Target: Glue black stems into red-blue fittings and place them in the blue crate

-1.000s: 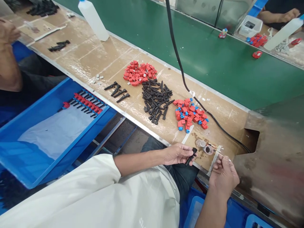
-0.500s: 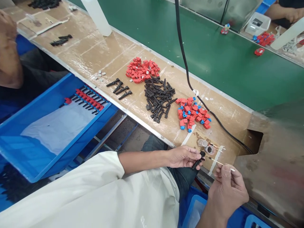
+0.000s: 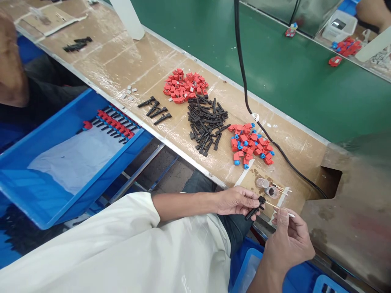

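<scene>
My left hand point(image 3: 240, 201) is closed round a black plastic part point(image 3: 254, 209) at the table's near edge. Between thumb and fingers, my right hand point(image 3: 288, 234) pinches a cotton swab point(image 3: 273, 205), whose far tip meets the black part's head. Just beyond stand two small clear cups, one pale point(image 3: 262, 183) and one with dark liquid point(image 3: 271, 191). More swabs point(image 3: 282, 189) lie beside them. A heap of red and blue pieces point(image 3: 252, 144) is behind the cups, with a pile of black parts point(image 3: 206, 124) to its left.
Red pieces point(image 3: 185, 86) and a short row of black parts point(image 3: 154, 110) lie further left. A blue bin point(image 3: 39, 162) holds assembled pieces on white sheets. A black cable point(image 3: 242, 69) hangs down across the green belt point(image 3: 195, 36). Another person's arm point(image 3: 10, 69) is at the left.
My right hand has moved left, bringing the swab's tip from just off the black part to its head. My left hand keeps hold of the part.
</scene>
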`<act>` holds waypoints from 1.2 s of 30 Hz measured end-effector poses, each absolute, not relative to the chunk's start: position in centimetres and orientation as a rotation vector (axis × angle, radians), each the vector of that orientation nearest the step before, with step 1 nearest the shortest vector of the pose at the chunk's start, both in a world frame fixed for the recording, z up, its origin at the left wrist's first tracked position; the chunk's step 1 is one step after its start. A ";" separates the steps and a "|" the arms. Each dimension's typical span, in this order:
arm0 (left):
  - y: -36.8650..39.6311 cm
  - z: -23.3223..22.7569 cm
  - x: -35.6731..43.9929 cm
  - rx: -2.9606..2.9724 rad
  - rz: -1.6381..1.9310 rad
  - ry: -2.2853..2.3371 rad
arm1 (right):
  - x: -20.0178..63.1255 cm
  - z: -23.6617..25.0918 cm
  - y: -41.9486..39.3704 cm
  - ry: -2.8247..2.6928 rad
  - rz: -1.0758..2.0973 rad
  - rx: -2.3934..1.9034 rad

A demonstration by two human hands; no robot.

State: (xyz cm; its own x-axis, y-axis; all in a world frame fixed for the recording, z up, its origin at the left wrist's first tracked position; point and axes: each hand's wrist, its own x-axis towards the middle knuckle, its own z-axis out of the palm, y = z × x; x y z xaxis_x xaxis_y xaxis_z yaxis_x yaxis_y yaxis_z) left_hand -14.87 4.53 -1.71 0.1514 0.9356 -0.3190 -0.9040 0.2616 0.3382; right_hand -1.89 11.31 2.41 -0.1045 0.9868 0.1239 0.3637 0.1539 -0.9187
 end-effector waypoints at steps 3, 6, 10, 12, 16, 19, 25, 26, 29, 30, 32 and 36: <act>4.5 -1.7 -14.7 0.139 1.329 0.616 | -1.6 2.3 11.1 -1.757 0.783 -1.266; 4.5 -1.9 -14.5 0.186 1.368 0.710 | -1.1 1.9 11.2 -2.013 0.507 -1.057; 4.5 -2.1 -14.7 0.206 1.406 0.728 | -0.7 1.7 11.5 -2.259 0.283 -0.632; 4.4 -2.1 -14.9 0.184 1.412 0.705 | -0.5 1.6 11.4 -2.295 0.307 -0.552; 4.1 -1.6 -15.4 0.151 1.376 0.617 | -0.4 1.3 10.9 -2.172 0.431 -0.775; 4.0 -1.3 -15.3 0.194 1.361 0.606 | -0.7 1.2 10.7 -1.998 0.507 -0.914; 3.8 -1.6 -14.8 0.363 1.459 0.802 | -1.7 2.1 10.7 -2.187 0.321 -0.647; 3.7 -1.7 -14.8 0.382 1.473 0.817 | -1.8 2.3 10.7 -2.244 0.251 -0.550; 3.6 -2.0 -14.8 0.331 1.492 0.778 | -1.8 2.6 10.8 -2.332 0.126 -0.314; 3.6 -2.1 -14.9 0.285 1.482 0.740 | -1.8 2.6 10.8 -2.337 0.134 -0.279; 3.5 -2.1 -14.9 0.185 1.442 0.645 | -1.6 2.5 10.8 -2.303 0.215 -0.287; 3.4 -1.9 -14.8 0.130 1.370 0.531 | -1.4 2.3 10.7 -2.100 0.502 -0.574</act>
State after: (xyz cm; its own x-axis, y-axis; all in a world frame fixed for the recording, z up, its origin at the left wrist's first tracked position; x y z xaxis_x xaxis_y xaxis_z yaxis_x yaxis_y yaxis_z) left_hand -14.82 3.35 -1.94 0.1031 0.9533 -0.2840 -0.8957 0.2131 0.3902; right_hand -1.40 10.68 2.34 -0.5089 0.5672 0.6475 0.2127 0.8118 -0.5439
